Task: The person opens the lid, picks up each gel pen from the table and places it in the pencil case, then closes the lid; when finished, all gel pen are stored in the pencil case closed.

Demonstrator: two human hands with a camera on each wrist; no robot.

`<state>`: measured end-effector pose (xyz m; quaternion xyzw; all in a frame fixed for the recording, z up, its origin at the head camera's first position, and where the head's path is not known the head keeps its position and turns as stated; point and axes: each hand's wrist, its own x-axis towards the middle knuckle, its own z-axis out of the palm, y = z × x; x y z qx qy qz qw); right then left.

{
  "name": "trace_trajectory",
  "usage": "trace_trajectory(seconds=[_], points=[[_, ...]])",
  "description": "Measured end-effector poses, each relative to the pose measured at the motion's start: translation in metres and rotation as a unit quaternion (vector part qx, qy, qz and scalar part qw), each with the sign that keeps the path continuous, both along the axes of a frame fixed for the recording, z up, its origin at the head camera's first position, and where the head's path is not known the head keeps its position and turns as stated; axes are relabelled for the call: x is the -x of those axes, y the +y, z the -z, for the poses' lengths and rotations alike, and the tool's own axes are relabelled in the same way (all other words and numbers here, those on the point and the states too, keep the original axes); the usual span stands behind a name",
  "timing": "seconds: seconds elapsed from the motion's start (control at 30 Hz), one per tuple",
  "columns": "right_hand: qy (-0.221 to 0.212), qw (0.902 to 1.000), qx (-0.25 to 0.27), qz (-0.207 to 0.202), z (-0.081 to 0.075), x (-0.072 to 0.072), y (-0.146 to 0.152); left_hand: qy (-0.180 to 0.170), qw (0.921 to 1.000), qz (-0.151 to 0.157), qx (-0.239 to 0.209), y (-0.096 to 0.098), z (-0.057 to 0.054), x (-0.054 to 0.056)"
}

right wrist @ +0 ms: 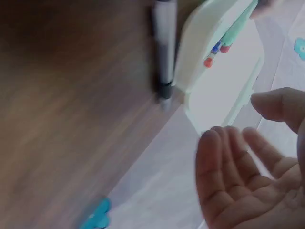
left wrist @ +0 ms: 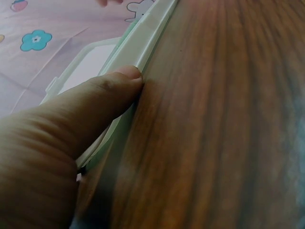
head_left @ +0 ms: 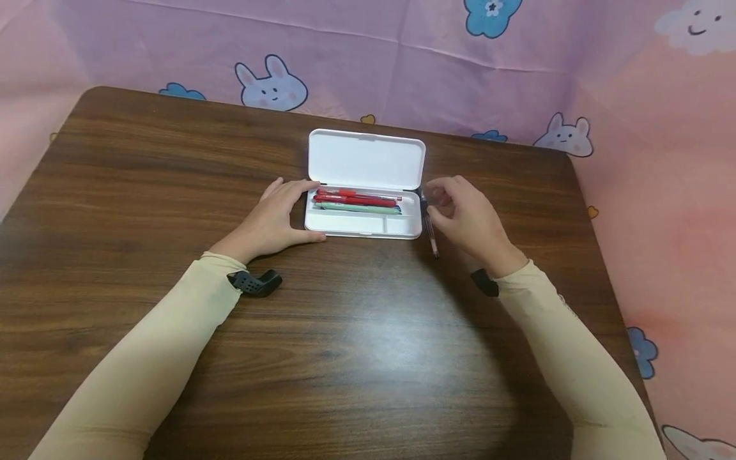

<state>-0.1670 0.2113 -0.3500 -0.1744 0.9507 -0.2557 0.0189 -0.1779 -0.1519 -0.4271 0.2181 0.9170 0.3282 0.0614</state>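
Observation:
A white pencil case (head_left: 345, 223) lies with its lid (head_left: 366, 158) raised at the back. Red pens (head_left: 356, 200) and a light green pen (head_left: 359, 208) lie in its rear compartment. My left hand (head_left: 269, 220) holds the case's left end, thumb on the front edge and a finger at the back corner. In the left wrist view the thumb (left wrist: 107, 90) presses the case wall. A clear pen with dark parts (head_left: 430, 236) lies on the table along the case's right end. Just right of it hovers my right hand (head_left: 467, 214), fingers loosely bent, holding nothing in the right wrist view.
The case and pen rest on a dark wood table (head_left: 322, 358). A pink and purple cloth (head_left: 368, 51) with bunny prints hangs behind the table and along its right side. Dark straps (head_left: 255, 282) circle both wrists over pale sleeves.

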Motion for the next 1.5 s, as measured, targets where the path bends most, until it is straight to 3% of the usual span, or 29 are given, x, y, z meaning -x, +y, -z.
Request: trace_trajectory(seconds=[0.17, 0.43, 0.77, 1.5], points=[[-0.075, 0.995, 0.054, 0.038, 0.011, -0.02, 0.022, 0.006, 1.0, 0.0, 0.001, -0.002, 0.002, 0.001], [-0.129, 0.9894, 0.031, 0.059, 0.027, -0.037, 0.022, 0.009, 1.0, 0.005, 0.001, 0.0, 0.003, 0.002], [-0.128, 0.9895, -0.022, 0.064, 0.032, -0.031, 0.02, 0.007, 0.9999, 0.007, 0.004, 0.001, 0.004, 0.002], [-0.075, 0.992, -0.03, 0.097, 0.034, -0.029, 0.048, 0.007, 1.0, 0.003, 0.0, 0.0, 0.002, 0.001]])
